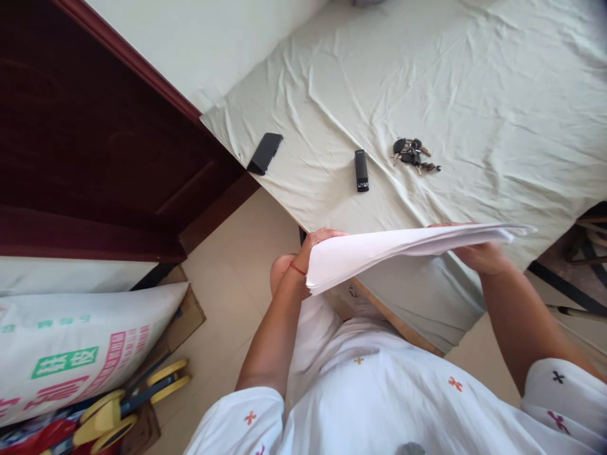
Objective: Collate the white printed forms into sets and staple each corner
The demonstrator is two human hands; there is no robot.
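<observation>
A stack of white paper sheets (374, 253) is held up in front of my body, above the near edge of the cloth-covered surface. My left hand (318, 241) is closed on its left end, with some fingers hidden by the paper. At the other end, my right hand (478, 254) grips the stack from beneath, its fingertips partly hidden. The sheets look slightly bowed and fan apart at the right. Beyond them on the cloth lie a small black stapler-like device (361, 170) and a bunch of keys (413, 153).
A pale wrinkled cloth (465, 95) covers the table. Near its left edge is a dark phone-like object (265, 153). A dark red door (95, 126) stands at left. On the floor, a large printed sack (85, 347) sits behind yellow wheels (168, 381).
</observation>
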